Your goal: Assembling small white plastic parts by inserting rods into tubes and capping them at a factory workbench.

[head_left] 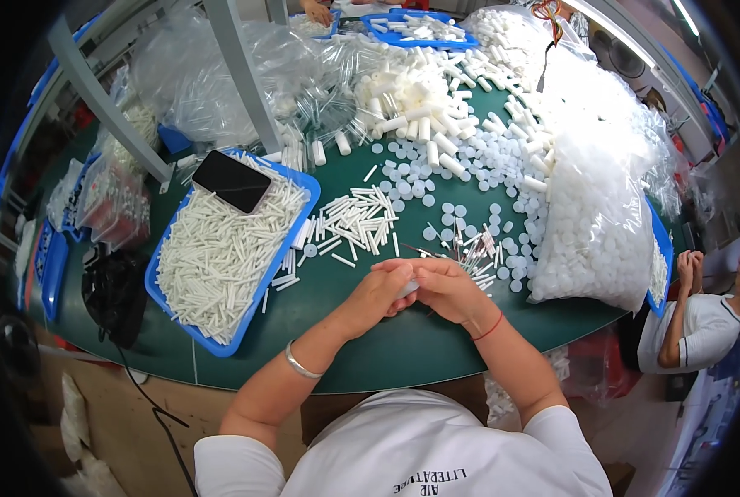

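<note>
Your left hand [376, 291] and right hand [446, 288] are pressed together just above the near edge of the green table [386, 348], both closed around a small white plastic piece [409, 288] that shows only as a sliver between the fingers; whether it is a tube, a cap or the two joined cannot be told. Expect the main risk at this grip: the piece is small and smooth, so if it slips it may roll off the near table edge, which lies close below your hands; a crooked push could also seat the parts askew. Note the thin sticks [469, 253] lying just beyond your right hand, touching the loose round white caps [469, 166]; a careless sweep of the wrist would scatter both. Keep clear of the short row of white tubes [353, 219] ahead of your left hand; it lies loose and would roll. Observe the blue tray [221, 344] of white tubes at your left, with a black phone [231, 180] resting on its far end; the phone could slide off the heap if the tray is jogged. Watch the large clear bag of caps [594, 224] at your right; it crowds your right elbow's reach; another person's arm [681, 306] is near beyond it.
</note>
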The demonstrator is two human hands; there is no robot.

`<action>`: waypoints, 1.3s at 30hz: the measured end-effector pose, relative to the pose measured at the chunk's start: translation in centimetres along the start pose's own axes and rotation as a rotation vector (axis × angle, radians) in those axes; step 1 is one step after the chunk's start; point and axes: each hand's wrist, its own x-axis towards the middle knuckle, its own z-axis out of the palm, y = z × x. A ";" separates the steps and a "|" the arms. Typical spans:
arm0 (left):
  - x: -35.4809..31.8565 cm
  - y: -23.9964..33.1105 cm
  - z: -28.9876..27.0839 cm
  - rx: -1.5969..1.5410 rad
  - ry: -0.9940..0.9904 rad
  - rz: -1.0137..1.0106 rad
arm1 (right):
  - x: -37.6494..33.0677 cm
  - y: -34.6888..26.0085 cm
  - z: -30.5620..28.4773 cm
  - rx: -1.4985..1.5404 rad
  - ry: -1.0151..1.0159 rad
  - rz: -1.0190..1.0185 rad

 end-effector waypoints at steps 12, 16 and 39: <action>0.9 0.0 0.1 -0.392 -0.085 -0.054 | -0.3 -0.4 1.7 -0.182 0.313 -0.140; 0.3 0.5 0.7 -0.550 -0.026 0.021 | -2.1 -2.2 5.4 -0.961 0.254 -0.152; 2.4 -3.0 7.7 1.443 0.185 0.914 | -38.5 19.4 -2.5 -0.852 1.407 0.437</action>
